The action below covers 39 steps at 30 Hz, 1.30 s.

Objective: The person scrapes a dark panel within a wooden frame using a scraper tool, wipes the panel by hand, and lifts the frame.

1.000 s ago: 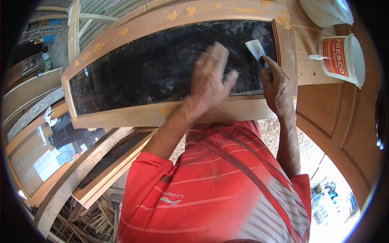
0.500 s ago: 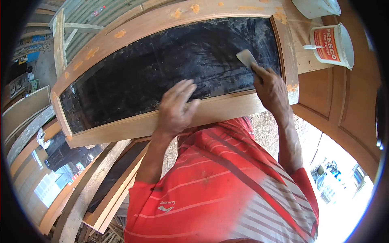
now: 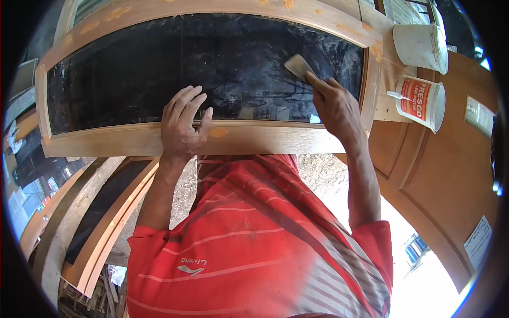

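Note:
My right hand (image 3: pixel 337 108) grips a putty knife (image 3: pixel 298 67), its wide pale blade lying over the right part of a dark, glossy panel (image 3: pixel 132 69). Smears and whitish marks cover that panel, most of them toward the right. Around it runs a wooden frame (image 3: pixel 281 139) with orange filler patches. My left hand (image 3: pixel 183 124) rests palm down across the near rail, fingers spread and tips reaching over the panel's edge. It holds nothing. Whether the blade touches the surface is hard to tell.
On the right, a white tub (image 3: pixel 436 108) labelled Presco stands beside another white bucket (image 3: pixel 416 46). A brown panelled door (image 3: pixel 440 175) leans below them. At lower left are a curved wooden beam (image 3: pixel 69 220) and another framed dark panel (image 3: pixel 101 206).
The view has shifted. My left hand has moved left along the near rail and settled, uncovering an orange patch. My right hand has brought the putty knife slightly left over the panel.

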Available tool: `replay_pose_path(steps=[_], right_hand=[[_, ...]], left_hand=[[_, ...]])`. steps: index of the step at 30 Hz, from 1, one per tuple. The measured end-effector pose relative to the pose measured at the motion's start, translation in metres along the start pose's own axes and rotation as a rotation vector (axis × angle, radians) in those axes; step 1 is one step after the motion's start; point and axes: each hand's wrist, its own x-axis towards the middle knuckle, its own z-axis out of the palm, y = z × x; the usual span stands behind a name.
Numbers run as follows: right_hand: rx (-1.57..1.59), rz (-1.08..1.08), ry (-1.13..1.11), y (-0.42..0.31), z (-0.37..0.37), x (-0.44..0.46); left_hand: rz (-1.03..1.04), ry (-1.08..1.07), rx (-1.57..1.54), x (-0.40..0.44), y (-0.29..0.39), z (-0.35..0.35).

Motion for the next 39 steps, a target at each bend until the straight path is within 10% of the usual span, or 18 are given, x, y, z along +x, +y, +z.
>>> replay_pose_path(steps=[22,39], right_hand=[[-0.115,-0.502,-0.159,0.000,-0.021,0.067],[-0.206,-0.264,-0.335,0.080,-0.063,-0.033]], left_hand=[[-0.115,0.120,0.078,0.002,0.005,0.005],[-0.093,0.116,0.084,0.001,0.001,0.002]])
